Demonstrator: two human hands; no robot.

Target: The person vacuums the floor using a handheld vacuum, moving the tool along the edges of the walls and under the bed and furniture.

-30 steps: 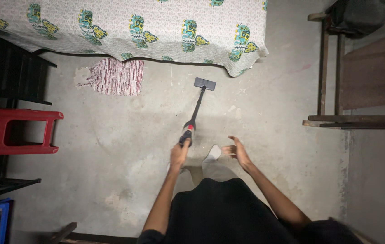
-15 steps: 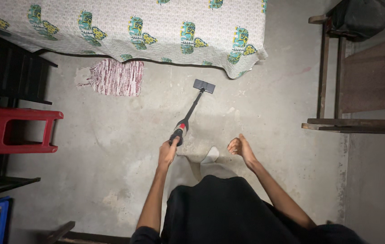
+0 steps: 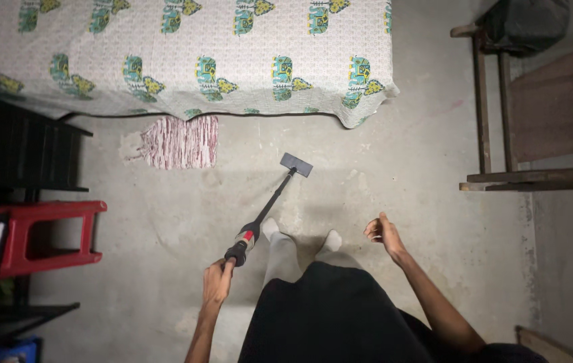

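Note:
My left hand [image 3: 218,282] grips the handle of a black stick vacuum [image 3: 268,207] with a red band near the grip. Its flat grey head [image 3: 296,165] rests on the concrete floor ahead of my feet [image 3: 300,240], a little short of the bed. My right hand [image 3: 382,232] hangs free to the right with loosely curled fingers, holding nothing. My dark clothing fills the bottom centre of the view.
A bed [image 3: 192,54] with a white, elephant-patterned cover spans the top. A striped rag rug [image 3: 182,142] lies at its edge. A red plastic stool [image 3: 44,236] and black furniture [image 3: 17,148] stand at left; a wooden frame [image 3: 502,178] at right.
My left hand pulled the vacuum back and to the left, so its head sits farther from the bed. My right hand swung out to the right. The view shifted downward.

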